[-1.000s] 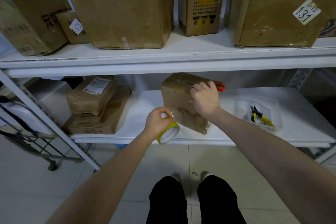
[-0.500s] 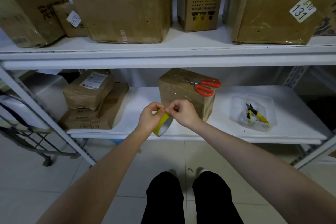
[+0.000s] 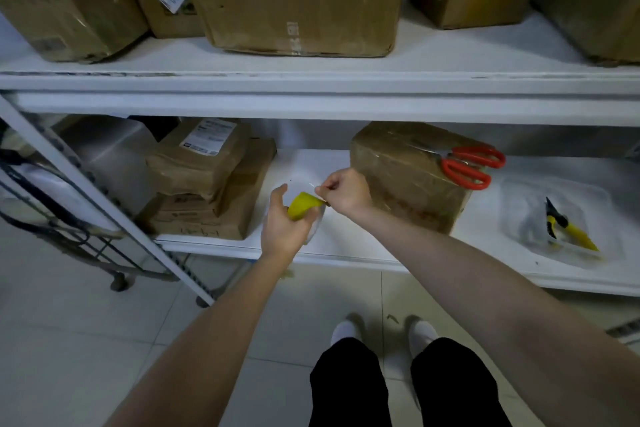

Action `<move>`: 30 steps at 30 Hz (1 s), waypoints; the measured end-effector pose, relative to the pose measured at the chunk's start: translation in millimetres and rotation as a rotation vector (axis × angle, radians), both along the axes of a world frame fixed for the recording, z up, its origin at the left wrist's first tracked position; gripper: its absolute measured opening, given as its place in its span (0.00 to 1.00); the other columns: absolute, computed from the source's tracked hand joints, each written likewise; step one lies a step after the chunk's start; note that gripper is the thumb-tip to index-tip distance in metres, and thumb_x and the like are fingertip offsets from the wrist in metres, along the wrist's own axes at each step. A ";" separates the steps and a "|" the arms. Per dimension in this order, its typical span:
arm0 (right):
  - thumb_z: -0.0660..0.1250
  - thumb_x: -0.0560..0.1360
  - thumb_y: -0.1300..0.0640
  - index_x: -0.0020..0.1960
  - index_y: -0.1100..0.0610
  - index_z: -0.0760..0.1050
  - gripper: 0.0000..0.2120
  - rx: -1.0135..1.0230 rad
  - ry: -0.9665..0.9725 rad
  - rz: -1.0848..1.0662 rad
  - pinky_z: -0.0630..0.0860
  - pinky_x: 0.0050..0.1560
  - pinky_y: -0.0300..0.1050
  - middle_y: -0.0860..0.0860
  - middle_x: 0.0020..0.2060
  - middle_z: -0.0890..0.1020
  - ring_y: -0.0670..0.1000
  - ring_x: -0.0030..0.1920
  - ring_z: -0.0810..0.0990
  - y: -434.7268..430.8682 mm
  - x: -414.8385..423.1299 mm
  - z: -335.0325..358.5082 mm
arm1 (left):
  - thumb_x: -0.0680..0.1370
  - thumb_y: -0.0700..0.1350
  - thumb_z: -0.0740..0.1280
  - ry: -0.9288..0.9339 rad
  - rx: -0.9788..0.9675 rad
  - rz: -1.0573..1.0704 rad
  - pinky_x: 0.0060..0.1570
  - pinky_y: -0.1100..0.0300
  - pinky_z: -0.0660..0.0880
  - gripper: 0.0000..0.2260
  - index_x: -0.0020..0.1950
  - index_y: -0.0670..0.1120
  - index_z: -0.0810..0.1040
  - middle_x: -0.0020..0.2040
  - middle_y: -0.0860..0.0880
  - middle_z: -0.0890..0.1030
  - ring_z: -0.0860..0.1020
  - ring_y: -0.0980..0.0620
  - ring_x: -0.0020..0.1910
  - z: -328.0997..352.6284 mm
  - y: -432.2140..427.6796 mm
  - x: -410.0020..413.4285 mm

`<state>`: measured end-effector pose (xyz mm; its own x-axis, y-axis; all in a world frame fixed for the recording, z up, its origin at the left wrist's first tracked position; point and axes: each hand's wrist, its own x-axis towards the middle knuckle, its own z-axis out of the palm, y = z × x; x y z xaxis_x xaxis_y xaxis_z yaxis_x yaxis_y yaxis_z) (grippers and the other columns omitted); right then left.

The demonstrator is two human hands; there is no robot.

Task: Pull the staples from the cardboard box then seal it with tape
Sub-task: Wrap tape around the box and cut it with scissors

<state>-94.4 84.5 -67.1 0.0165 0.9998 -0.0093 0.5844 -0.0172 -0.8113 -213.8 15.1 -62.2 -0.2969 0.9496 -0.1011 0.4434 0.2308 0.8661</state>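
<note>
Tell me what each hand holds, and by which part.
Left hand grips the tape roll around its rim; right hand pinches what looks like the tape's free end.

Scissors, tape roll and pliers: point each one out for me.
scissors (image 3: 450, 161), head view, red handles near the pivot.
tape roll (image 3: 300, 206), head view, its yellow side.
pliers (image 3: 573, 231), head view, the yellow handle.

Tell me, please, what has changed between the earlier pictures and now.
The right hand left the red-handled scissors on the tape-wrapped brown cardboard box, came down leftward to the yellow-cored roll of clear tape, and now pinches its free end. The left hand went on gripping the roll. The box, the scissors and the yellow-handled pliers in the clear plastic tray stayed put.
</note>
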 end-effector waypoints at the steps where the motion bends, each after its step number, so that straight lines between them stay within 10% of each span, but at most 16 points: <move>1: 0.74 0.71 0.55 0.40 0.59 0.84 0.07 -0.038 0.001 -0.015 0.70 0.36 0.38 0.54 0.38 0.85 0.49 0.38 0.79 7.6 -9.4 -8.3 | 0.70 0.53 0.72 0.071 -0.021 0.013 0.54 0.56 0.72 0.30 0.69 0.50 0.66 0.55 0.48 0.77 0.76 0.46 0.57 -2.2 7.6 -6.1; 11: 0.72 0.71 0.53 0.43 0.58 0.83 0.08 -0.214 -0.112 -0.047 0.71 0.39 0.39 0.55 0.42 0.85 0.56 0.45 0.82 64.9 -71.3 -83.5 | 0.75 0.54 0.66 0.713 -0.182 -0.146 0.55 0.53 0.73 0.19 0.64 0.51 0.73 0.57 0.47 0.80 0.77 0.45 0.57 -28.8 63.9 -62.6; 30: 0.62 0.75 0.67 0.69 0.65 0.60 0.24 -0.102 -0.740 0.220 0.75 0.52 0.53 0.61 0.67 0.64 0.63 0.59 0.76 58.4 -45.0 -79.4 | 0.80 0.52 0.60 0.796 -0.260 -0.195 0.71 0.40 0.57 0.21 0.73 0.55 0.63 0.70 0.43 0.65 0.62 0.41 0.70 -54.4 82.2 -43.2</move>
